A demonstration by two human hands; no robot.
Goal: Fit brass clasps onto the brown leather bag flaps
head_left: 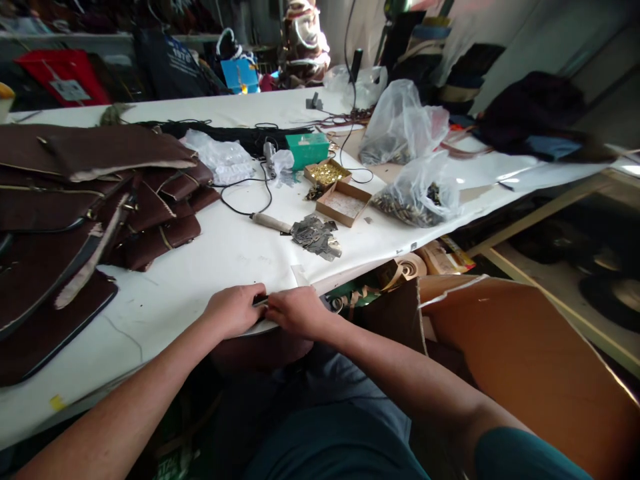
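At the front edge of the white table, my left hand (233,310) is closed with its fingers curled on the dark edge of a brown leather piece (267,348), which hangs down over my lap. Close beside it, my right hand (300,312) is closed too, pinching at the same edge. A short dark strip (260,301) shows between the two hands; its kind is too small to tell. Most fingertips are hidden. Just beyond lie a pile of thin grey metal plates (316,237) and a corded tool with a pale handle (270,221).
Brown leather bags (100,193) are heaped at the left of the white table (200,273). Past the plates stand small open boxes (345,203), a green box (307,150) and plastic bags of metal parts (420,193). A large cardboard box (530,333) is at my right.
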